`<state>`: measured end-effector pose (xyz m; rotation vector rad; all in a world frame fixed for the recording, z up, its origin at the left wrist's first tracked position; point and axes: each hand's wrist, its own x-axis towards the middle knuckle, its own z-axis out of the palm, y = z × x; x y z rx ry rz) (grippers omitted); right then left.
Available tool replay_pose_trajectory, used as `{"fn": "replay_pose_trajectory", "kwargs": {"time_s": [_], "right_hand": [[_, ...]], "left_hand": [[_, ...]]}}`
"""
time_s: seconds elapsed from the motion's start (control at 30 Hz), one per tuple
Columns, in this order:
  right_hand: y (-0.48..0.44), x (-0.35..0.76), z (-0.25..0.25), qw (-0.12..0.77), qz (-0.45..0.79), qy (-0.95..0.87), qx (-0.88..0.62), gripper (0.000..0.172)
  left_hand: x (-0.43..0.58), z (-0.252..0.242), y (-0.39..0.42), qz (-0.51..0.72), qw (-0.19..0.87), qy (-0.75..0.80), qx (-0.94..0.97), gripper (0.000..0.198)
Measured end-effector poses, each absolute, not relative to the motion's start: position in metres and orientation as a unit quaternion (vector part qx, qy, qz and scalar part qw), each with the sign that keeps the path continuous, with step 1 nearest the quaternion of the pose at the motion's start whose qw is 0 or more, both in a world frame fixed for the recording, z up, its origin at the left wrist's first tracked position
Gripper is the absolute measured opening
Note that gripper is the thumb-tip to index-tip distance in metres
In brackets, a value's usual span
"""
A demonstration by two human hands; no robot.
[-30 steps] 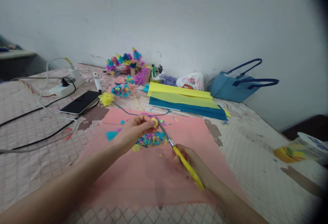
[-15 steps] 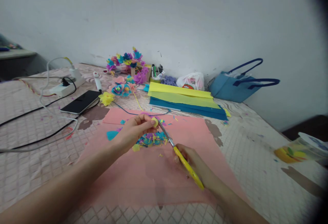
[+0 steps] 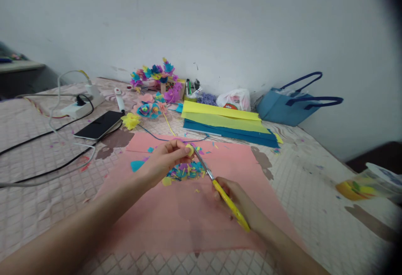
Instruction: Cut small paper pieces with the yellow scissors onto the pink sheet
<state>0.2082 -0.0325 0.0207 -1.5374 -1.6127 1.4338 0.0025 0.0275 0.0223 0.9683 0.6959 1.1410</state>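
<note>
Pinched between the thumb and fingers of my left hand (image 3: 171, 155) is a small piece of yellow paper (image 3: 189, 149). My right hand (image 3: 234, 193) is closed around the yellow handle of a pair of scissors (image 3: 226, 199), seen nearly edge-on. The metal blades point up and left, with their tips beside the yellow piece; whether they touch it I cannot tell. Below both hands lies a large pink paper sheet (image 3: 194, 216). A heap of blue, yellow and purple paper scraps (image 3: 188, 171) sits on it, just under my left fingers.
Beyond the sheet lie stacked yellow and blue papers (image 3: 226, 120). Paper flowers (image 3: 150, 109) stand to their left. A phone (image 3: 99, 125) and power strip (image 3: 83, 105) with cables occupy the left side. A blue bag (image 3: 282, 105) leans at the wall; a plastic cup (image 3: 367, 185) is far right.
</note>
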Motion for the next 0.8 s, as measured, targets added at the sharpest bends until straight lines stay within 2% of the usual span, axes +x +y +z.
{"fn": "replay_pose_trajectory", "kwargs": {"time_s": [0.23, 0.43, 0.8], "right_hand": [[-0.034, 0.209, 0.015, 0.238, 0.516, -0.593, -0.570, 0.040], [-0.034, 0.211, 0.001, 0.267, 0.515, -0.618, -0.530, 0.057], [-0.034, 0.212, -0.006, 0.281, 0.519, -0.643, -0.489, 0.052]], "left_hand": [[0.002, 0.020, 0.025, 0.498, 0.684, 0.325, 0.423, 0.022], [0.006, 0.018, 0.023, 0.487, 0.683, 0.345, 0.420, 0.023], [0.009, 0.019, 0.020, 0.510, 0.665, 0.360, 0.409, 0.025]]}}
